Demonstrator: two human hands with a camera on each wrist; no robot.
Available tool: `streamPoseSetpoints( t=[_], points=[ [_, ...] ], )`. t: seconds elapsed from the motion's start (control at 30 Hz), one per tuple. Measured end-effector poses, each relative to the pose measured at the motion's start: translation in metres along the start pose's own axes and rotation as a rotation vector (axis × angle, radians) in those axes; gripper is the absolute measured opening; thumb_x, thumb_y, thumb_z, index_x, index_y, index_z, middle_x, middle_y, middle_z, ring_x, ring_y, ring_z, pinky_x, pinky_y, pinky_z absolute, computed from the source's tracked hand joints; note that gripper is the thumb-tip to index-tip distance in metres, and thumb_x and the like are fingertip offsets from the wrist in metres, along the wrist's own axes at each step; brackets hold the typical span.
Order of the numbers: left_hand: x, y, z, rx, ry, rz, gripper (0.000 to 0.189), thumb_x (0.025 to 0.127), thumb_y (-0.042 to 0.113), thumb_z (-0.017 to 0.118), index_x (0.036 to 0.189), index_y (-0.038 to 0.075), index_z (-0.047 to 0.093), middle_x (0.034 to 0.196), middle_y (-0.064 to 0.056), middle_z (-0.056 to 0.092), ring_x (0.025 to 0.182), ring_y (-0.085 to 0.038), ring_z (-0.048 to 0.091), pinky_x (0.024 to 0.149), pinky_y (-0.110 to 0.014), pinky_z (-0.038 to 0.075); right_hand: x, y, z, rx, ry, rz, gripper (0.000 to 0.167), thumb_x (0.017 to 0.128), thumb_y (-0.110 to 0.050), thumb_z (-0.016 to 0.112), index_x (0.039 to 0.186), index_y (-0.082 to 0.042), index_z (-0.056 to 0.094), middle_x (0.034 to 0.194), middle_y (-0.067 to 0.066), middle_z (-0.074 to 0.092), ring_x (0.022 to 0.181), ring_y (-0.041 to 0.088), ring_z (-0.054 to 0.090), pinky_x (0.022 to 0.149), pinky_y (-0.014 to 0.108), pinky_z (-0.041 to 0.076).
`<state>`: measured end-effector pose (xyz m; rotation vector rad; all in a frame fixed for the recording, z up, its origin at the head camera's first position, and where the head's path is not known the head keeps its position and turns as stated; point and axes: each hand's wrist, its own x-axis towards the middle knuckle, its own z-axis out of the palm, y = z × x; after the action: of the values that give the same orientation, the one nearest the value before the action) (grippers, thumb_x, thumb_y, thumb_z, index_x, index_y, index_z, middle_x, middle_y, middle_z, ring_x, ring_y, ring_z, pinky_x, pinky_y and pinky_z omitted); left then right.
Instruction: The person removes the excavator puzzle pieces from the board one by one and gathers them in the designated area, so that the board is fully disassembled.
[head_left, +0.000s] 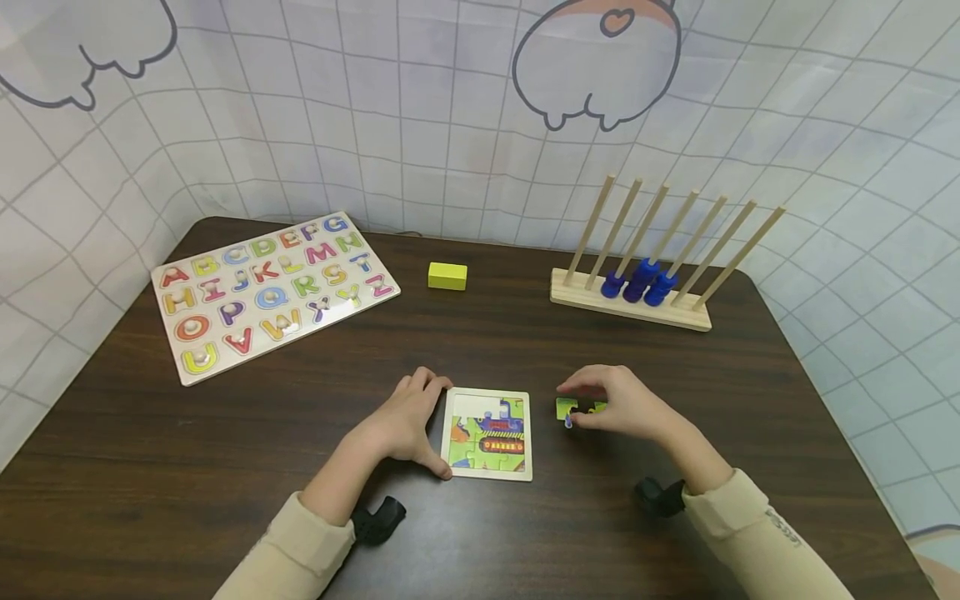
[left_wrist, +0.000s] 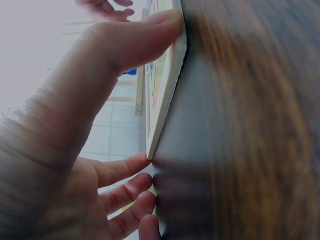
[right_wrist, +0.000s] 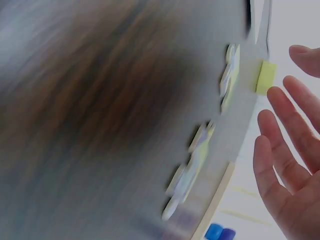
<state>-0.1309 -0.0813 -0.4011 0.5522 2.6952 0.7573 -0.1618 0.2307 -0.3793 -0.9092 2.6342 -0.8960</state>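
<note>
A square wooden jigsaw puzzle tray (head_left: 530, 442), partly filled with a vehicle picture, lies at mid-table with a bare patch at its upper left. My left hand (head_left: 405, 421) holds its left side, thumb (left_wrist: 155, 37) on the near corner and forefinger (left_wrist: 127, 169) at the far one. To the right of the tray, my right hand (head_left: 626, 404) hovers over loose green puzzle pieces, its fingers apart and gripping nothing. One piece (right_wrist: 230, 77) lies flat on the table; another piece (right_wrist: 192, 167) is close by, partly hidden by the hand in the head view.
An alphabet board (head_left: 300, 329) with knobbed letters lies at the back left. Beyond the tray stands a yellow block (head_left: 447, 277). A wooden peg rack (head_left: 630, 308) with blue beads is at the back right. A grid-patterned cloth (head_left: 450, 167) hangs behind the table.
</note>
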Motion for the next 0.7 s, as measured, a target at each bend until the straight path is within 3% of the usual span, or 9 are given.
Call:
streamPoseSetpoints(
  t=[0.37, 0.7],
  points=[
    [0.0, 0.0, 0.0, -0.002, 0.003, 0.009, 0.106, 0.043, 0.039, 0.091, 0.13, 0.006, 0.041, 0.113, -0.005, 0.037, 0.101, -0.023, 0.035, 0.087, -0.036, 0.037, 0.025, -0.021, 0.012, -0.01, -0.081, -0.018, 0.033, 0.075, -0.013, 0.074, 0.106, -0.005, 0.066, 0.105, 0.004, 0.062, 0.098, 0.019, 0.058, 0.083, 0.034, 0.047],
    [0.0, -0.001, 0.0, -0.001, 0.003, 0.016, 0.105, 0.044, 0.039, 0.091, 0.13, 0.006, 0.041, 0.113, -0.005, 0.037, 0.101, -0.023, 0.035, 0.086, -0.037, 0.037, 0.044, -0.026, 0.024, -0.068, -0.165, -0.044, 0.038, 0.075, -0.02, 0.076, 0.11, -0.009, 0.066, 0.107, 0.002, 0.06, 0.086, 0.018, 0.052, 0.074, 0.034, 0.046]
  ],
)
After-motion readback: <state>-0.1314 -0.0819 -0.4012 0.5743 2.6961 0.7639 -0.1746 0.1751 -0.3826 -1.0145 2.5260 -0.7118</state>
